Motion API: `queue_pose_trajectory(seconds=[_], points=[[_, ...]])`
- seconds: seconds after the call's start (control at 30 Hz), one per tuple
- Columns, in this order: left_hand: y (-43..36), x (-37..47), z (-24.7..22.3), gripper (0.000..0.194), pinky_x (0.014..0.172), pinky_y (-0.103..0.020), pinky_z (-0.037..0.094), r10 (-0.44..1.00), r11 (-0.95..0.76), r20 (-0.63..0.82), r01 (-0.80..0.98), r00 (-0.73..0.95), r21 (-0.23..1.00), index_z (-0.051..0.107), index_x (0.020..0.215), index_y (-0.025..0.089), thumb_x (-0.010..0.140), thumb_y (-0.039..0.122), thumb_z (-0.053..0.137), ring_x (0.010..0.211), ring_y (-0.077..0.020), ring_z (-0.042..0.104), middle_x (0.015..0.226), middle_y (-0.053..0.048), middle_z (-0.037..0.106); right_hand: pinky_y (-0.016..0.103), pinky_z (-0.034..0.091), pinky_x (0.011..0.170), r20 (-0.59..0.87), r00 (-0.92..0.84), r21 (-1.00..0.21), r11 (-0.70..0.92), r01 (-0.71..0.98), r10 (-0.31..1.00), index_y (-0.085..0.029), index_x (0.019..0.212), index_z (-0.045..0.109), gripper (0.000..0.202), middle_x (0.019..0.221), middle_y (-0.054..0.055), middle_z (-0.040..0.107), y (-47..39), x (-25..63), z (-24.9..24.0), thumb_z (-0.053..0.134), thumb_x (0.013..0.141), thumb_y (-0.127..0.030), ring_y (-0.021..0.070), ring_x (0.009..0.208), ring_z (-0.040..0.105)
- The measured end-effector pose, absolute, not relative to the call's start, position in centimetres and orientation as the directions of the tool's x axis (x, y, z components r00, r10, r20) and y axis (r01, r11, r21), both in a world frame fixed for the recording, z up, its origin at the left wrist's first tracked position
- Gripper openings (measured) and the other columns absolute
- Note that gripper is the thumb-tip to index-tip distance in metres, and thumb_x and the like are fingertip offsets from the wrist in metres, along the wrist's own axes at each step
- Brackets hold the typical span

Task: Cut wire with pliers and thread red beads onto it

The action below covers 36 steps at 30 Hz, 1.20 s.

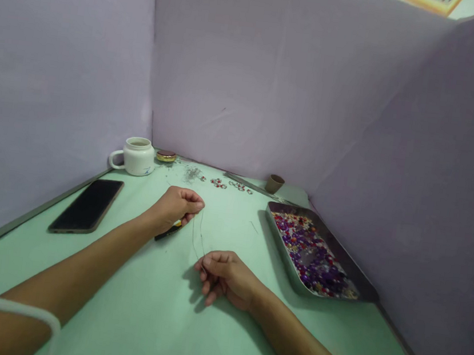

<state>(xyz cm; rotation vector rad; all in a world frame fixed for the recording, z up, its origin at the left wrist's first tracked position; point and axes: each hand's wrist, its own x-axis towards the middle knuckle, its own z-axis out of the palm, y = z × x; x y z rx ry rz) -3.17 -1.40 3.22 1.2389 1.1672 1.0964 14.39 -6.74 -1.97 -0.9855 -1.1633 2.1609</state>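
Observation:
A thin, thread-like wire [201, 233] runs in two strands between my hands above the green tabletop. My left hand [179, 208] is closed in a pinch on its upper end. Lower and to the right, my right hand [227, 277] pinches the other end between thumb and forefinger, its other fingers curled loosely. Whether the wire is metal or thread is hard to tell at this size. Partly hidden beneath my left hand lies a black tool handle with yellow marks [167, 232].
A metal tray [281, 269] of purple, red and gold beads stands at right. Behind are small red-beaded pieces [218, 183], loose fine bits [192, 173], a brown cup [275, 183] and a round lid [166, 156]. A white mug [138, 159] and phone [87, 206] are at left.

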Motion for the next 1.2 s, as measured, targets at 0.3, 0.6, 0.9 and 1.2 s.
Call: queue_pose_trajectory(seconds=[0.3, 0.6, 0.9, 1.2], points=[[-1.8, -2.48, 3.33, 0.005, 0.032, -0.016, 0.027, 0.993, 0.062, -0.068, 0.064, 0.096, 0.996, 0.058, 0.062, 0.013, 0.064, 0.015, 0.061, 0.035, -0.0052, 0.038, 0.04, 0.005, 0.045, 0.024, 0.048, 0.038, -0.352, -0.662, -0.855, -0.515, -0.06, 0.662, -0.007, 0.084, 0.061, 0.031, 0.065, 0.006, 0.062, -6.73, 14.48, -2.18, 0.059, 0.074, -0.036, 0.0141, 0.048, 0.061], [-1.98, -2.52, 3.5, 0.003, 0.033, -0.017, 0.029, 0.988, 0.037, -0.048, 0.079, 0.148, 0.996, 0.058, 0.064, 0.013, 0.066, 0.013, 0.059, 0.036, -0.0055, 0.039, 0.04, 0.006, 0.045, 0.023, 0.045, 0.037, -0.343, -0.637, -0.888, -0.46, -0.02, 0.69, -0.006, 0.069, 0.061, 0.034, 0.048, 0.0, 0.053, -6.87, 14.37, -2.26, 0.065, 0.066, -0.039, 0.0113, 0.04, 0.054], [-2.06, -2.65, 3.79, 0.007, 0.033, -0.017, 0.03, 0.988, 0.043, -0.066, 0.158, 0.139, 0.986, 0.057, 0.066, 0.013, 0.066, 0.006, 0.054, 0.034, -0.0056, 0.038, 0.037, 0.006, 0.045, 0.024, 0.046, 0.038, -0.376, -0.628, -0.866, -0.499, -0.023, 0.681, -0.007, 0.07, 0.06, 0.032, 0.061, 0.008, 0.061, -7.01, 14.12, -2.14, 0.059, 0.069, -0.038, 0.0147, 0.046, 0.059], [-1.99, -2.56, 3.66, 0.006, 0.034, -0.018, 0.031, 0.989, 0.0, -0.028, 0.193, 0.142, 0.981, 0.057, 0.065, 0.014, 0.064, 0.008, 0.056, 0.034, -0.0055, 0.038, 0.04, 0.006, 0.046, 0.025, 0.044, 0.038, -0.361, -0.6, -0.886, -0.463, -0.018, 0.714, -0.007, 0.08, 0.063, 0.025, 0.048, -0.001, 0.052, -7.13, 13.99, -2.38, 0.054, 0.076, -0.03, 0.0104, 0.036, 0.051]])
